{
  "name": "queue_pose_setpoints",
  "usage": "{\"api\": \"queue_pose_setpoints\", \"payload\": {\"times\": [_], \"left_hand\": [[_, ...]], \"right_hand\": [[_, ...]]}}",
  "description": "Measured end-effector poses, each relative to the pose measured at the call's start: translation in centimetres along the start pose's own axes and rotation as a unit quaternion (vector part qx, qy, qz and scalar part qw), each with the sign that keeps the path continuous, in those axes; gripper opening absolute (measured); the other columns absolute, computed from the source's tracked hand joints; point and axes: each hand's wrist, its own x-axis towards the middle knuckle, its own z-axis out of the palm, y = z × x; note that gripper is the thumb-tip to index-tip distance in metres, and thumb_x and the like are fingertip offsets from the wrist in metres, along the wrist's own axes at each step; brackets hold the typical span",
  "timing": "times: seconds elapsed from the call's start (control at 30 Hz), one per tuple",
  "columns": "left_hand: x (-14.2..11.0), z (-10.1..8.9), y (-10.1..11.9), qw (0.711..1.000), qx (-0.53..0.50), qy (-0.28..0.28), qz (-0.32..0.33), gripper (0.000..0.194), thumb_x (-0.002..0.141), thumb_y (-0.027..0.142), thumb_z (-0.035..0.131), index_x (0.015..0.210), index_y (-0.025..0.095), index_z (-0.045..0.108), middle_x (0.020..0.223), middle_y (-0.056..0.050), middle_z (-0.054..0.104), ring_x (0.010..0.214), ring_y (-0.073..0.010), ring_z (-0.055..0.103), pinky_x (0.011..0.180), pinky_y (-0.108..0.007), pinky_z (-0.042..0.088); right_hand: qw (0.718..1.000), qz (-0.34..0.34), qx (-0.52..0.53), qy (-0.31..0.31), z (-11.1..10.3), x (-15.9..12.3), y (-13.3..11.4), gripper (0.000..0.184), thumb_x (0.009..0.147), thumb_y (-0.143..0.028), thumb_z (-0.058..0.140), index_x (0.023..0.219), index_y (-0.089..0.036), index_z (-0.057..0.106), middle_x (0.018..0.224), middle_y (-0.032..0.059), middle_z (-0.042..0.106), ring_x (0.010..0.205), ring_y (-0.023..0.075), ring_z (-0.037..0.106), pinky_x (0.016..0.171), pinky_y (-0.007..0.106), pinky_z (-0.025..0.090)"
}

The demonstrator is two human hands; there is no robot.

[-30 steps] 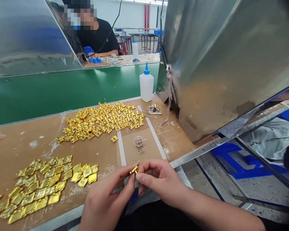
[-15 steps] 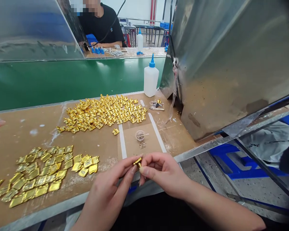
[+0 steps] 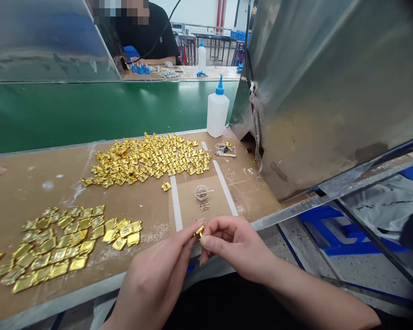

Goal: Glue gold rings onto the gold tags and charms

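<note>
A small shiny gold piece (image 3: 199,231) is between my two hands, over the near edge of the table. My left hand (image 3: 163,263) pinches its left side, with the thumb partly behind the fingers. The thumb and bent fingers of my right hand (image 3: 234,245) grip its lower right end. Just beyond my hands a small clear cup (image 3: 201,192) with a thin stick across it stands on a cardboard sheet (image 3: 186,211). One loose gold piece (image 3: 165,186) lies left of the cup.
Behind lies a large heap of gold pieces (image 3: 151,156); flatter gold plates (image 3: 60,261) cover the near left. A white bottle with a blue tip (image 3: 217,114) stands at the back. Sheet metal (image 3: 316,101) rises on the right. Across the green belt (image 3: 99,114) sits a person (image 3: 144,34).
The gold piece has turned slightly in my fingers. My left thumb has drawn back and down behind the fingers, while my right hand keeps nearly the same grip. The view has shifted slightly.
</note>
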Motion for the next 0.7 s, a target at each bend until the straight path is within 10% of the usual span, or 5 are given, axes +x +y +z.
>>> {"api": "queue_pose_setpoints", "payload": {"times": [0.43,0.57,0.63,0.7], "left_hand": [[0.7,-0.5,0.3,1.0,-0.006,0.018,0.003,0.024,0.101,0.02,0.061,0.124,0.023,0.067,0.1,-0.001,0.084,0.081,-0.0137,0.08,0.073,-0.018,0.058],[0.9,-0.1,0.3,0.992,-0.089,0.027,-0.087,0.021,0.091,0.019,0.071,0.11,0.027,0.076,0.093,0.0,0.085,0.074,-0.0182,0.081,0.067,-0.022,0.06],[1.0,0.1,0.2,0.949,-0.236,0.022,-0.207,0.015,0.089,0.023,0.075,0.103,0.027,0.08,0.091,-0.001,0.086,0.075,-0.0195,0.081,0.068,-0.023,0.063],[1.3,0.2,0.1,0.847,-0.416,0.019,-0.329,0.01,0.086,0.029,0.082,0.095,0.025,0.081,0.086,-0.002,0.086,0.075,-0.0194,0.082,0.071,-0.024,0.065]], "right_hand": [[1.0,0.004,0.028,0.013,0.3,0.2,1.0,0.043,0.071,-0.049,0.091,0.078,-0.014,0.068,0.061,-0.0018,0.068,0.057,0.0104,0.064,0.062,0.023,0.054],[1.0,-0.008,0.005,0.023,0.3,0.3,1.0,0.041,0.071,-0.048,0.091,0.077,-0.014,0.07,0.062,-0.0013,0.067,0.056,0.011,0.063,0.06,0.023,0.054],[0.997,-0.051,-0.029,0.043,0.1,0.2,0.8,0.036,0.077,-0.046,0.087,0.077,-0.014,0.071,0.064,-0.0004,0.068,0.054,0.0111,0.062,0.055,0.023,0.052],[0.985,-0.126,-0.094,0.066,-0.2,0.1,0.3,0.03,0.089,-0.042,0.078,0.078,-0.015,0.073,0.067,0.0003,0.067,0.053,0.0104,0.06,0.053,0.023,0.05]]}}
